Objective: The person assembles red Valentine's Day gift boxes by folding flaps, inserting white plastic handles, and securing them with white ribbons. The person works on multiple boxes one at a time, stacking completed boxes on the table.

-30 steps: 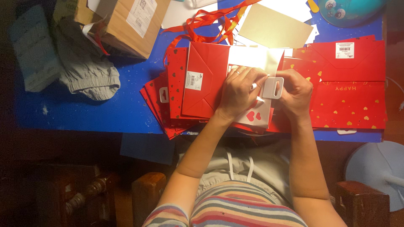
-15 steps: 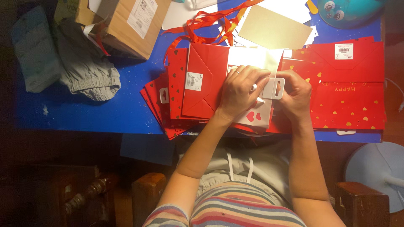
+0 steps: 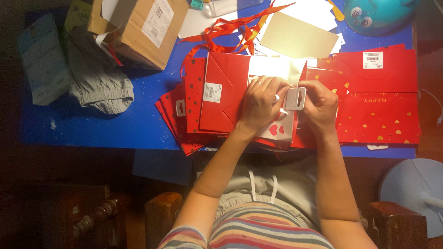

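Little has moved: both hands stay over the red gift bag [image 3: 226,92]. Left hand [image 3: 260,103] curled, pressing it flat; right hand [image 3: 320,106] pinching white hang tab [image 3: 295,98] (step: fitting tab). Next: careful alignment.

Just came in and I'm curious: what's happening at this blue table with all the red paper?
A person seated at the blue table works over a pile of red gift bags. The left hand presses on the top bag, and the right hand holds a small white hang tab between both hands. More flat red bags lie to the right, a cardboard box at upper left.
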